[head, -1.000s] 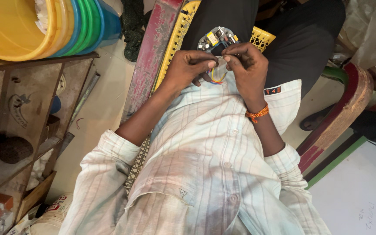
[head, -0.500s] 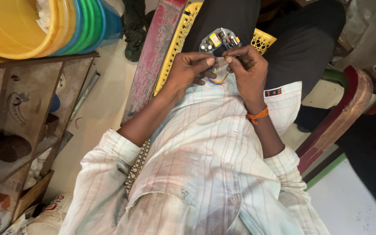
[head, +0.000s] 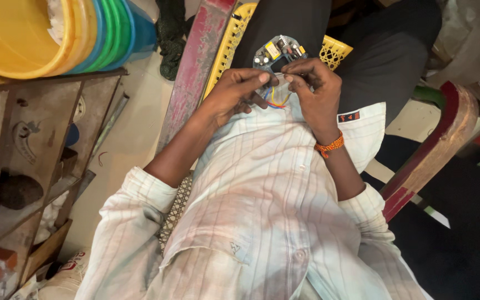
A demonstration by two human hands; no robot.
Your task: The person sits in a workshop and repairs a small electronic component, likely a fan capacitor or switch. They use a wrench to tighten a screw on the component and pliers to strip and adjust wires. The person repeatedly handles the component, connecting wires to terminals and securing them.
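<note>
A small round circuit board (head: 279,51) with several components rests on my lap, with thin coloured wires (head: 274,98) hanging from it toward my shirt. My left hand (head: 234,91) pinches the board's near edge and the wires from the left. My right hand (head: 315,91), with an orange thread band at the wrist, grips the same edge from the right, fingertips meeting the left hand's. I sit in a chair with a yellow woven seat (head: 335,51) and wear a striped white shirt and dark trousers.
Stacked plastic tubs (head: 56,33), yellow, green and blue, stand on a wooden shelf (head: 40,139) at the left. The chair's worn red armrests (head: 195,72) flank me on both sides. Sacks and small boxes lie at the lower left.
My hands and the board have shifted slightly; the fingers have worked down onto the wires below the board. The view has tilted a little.
</note>
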